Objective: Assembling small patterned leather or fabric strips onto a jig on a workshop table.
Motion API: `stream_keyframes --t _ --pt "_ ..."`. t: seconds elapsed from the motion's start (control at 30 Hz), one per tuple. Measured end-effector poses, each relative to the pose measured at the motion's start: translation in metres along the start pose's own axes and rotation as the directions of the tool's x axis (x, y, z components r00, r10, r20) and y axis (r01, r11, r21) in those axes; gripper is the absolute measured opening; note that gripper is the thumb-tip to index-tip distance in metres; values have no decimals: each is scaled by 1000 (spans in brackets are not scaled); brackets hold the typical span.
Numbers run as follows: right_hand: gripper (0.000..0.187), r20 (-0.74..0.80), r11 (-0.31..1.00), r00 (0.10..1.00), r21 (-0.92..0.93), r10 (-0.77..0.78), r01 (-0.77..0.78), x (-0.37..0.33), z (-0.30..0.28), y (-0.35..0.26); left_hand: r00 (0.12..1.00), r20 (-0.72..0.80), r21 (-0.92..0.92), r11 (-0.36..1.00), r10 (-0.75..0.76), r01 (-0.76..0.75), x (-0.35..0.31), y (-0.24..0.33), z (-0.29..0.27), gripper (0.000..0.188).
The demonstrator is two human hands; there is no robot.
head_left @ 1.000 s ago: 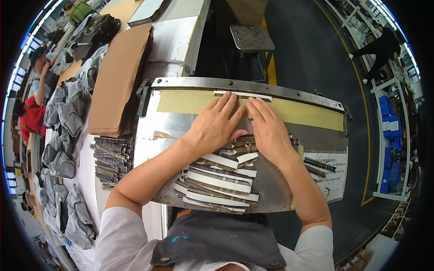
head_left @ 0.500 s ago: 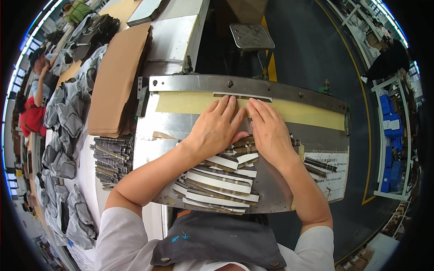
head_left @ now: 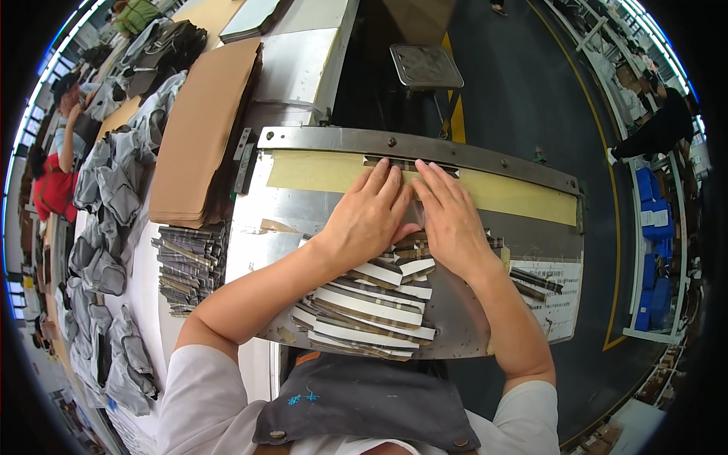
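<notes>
Both hands reach over a metal work plate (head_left: 447,322). A narrow dark strip (head_left: 407,164) lies along the yellow band (head_left: 516,199), close to the long metal bar (head_left: 334,138) at the far side. My left hand (head_left: 370,211) rests its outstretched fingertips on the strip's left part, its thumb spread to the right. Beside it, my right hand (head_left: 453,218) lays straight fingers on the right part. Neither hand grips around anything; the fingers hide some of the strip. Between my forearms lies a pile of plaid strips with white faces (head_left: 364,311).
A few dark strips (head_left: 535,280) lie by a printed sheet (head_left: 557,311) on the right. To the left are stacked brown boards (head_left: 205,136), bundled plaid strips (head_left: 189,265) and grey fabric pieces (head_left: 106,258). A metal stool (head_left: 426,67) stands beyond. Other people are farther off.
The strip's white edge, visible before along the bar, now shows dark. The bar has risen slightly in view, covering more of the posts behind it. Both hands stay nearly in place.
</notes>
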State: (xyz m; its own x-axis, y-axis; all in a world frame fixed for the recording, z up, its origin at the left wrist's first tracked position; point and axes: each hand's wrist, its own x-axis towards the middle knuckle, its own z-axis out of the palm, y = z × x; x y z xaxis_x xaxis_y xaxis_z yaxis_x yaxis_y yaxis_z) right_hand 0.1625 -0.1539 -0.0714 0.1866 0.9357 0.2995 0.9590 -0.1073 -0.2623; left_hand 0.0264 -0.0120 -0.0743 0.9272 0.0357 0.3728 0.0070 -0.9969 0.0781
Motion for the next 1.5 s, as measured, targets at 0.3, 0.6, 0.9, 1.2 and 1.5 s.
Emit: stream_keyframes --t 0.3,0.6,0.9,1.2,1.5 --pt "26 37 996 997 55 70 -72 0 -45 -1 964 152 17 975 -219 219 0 -24 -38 40" --pt "47 400 847 916 488 -4 -209 -18 -66 -44 896 419 -400 916 148 36 -17 8 -61 34" --pt "58 433 904 901 389 -11 -176 -26 -42 -51 967 184 -676 691 -178 255 -32 -2 -66 9" --pt "35 392 897 908 333 151 -292 8 -62 -43 942 -311 -107 989 -127 98 19 -27 -21 26" --pt "40 -5 997 998 -26 68 -68 -4 -8 1 985 -28 -87 982 -170 167 1 -1 2 50"
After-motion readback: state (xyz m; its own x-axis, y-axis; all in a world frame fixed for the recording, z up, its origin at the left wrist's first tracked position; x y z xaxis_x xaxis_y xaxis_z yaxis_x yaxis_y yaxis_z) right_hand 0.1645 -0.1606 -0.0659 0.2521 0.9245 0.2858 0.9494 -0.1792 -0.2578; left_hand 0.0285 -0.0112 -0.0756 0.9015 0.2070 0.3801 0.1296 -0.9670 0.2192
